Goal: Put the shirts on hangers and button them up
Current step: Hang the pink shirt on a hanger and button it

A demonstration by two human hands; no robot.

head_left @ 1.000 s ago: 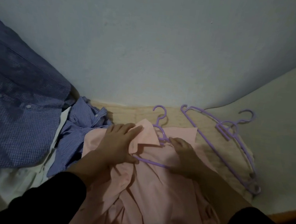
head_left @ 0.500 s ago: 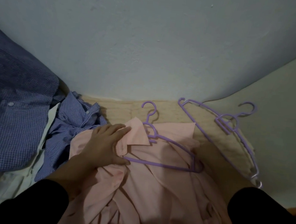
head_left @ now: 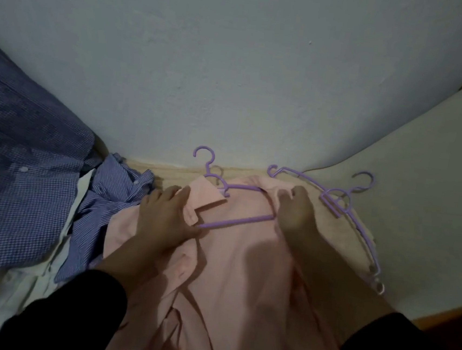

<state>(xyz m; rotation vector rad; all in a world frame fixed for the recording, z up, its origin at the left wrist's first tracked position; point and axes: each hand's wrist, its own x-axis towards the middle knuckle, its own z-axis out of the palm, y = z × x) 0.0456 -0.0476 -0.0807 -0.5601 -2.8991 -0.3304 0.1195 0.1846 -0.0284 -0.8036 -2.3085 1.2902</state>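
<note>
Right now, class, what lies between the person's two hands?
In the head view, the purple hanger's bottom bar and the pink shirt lie between the left hand and right hand.

The scene is dim and flatly lit, with a cool grey-blue cast over the wall (head_left: 233,76). A soft shadow falls across the near part of the pink shirt (head_left: 236,288). The near corners sink almost to black at the sleeves (head_left: 75,315). Wide-angle distortion bows the wall's base and the edges. Detail is soft and grainy throughout; there is no glare.
</note>
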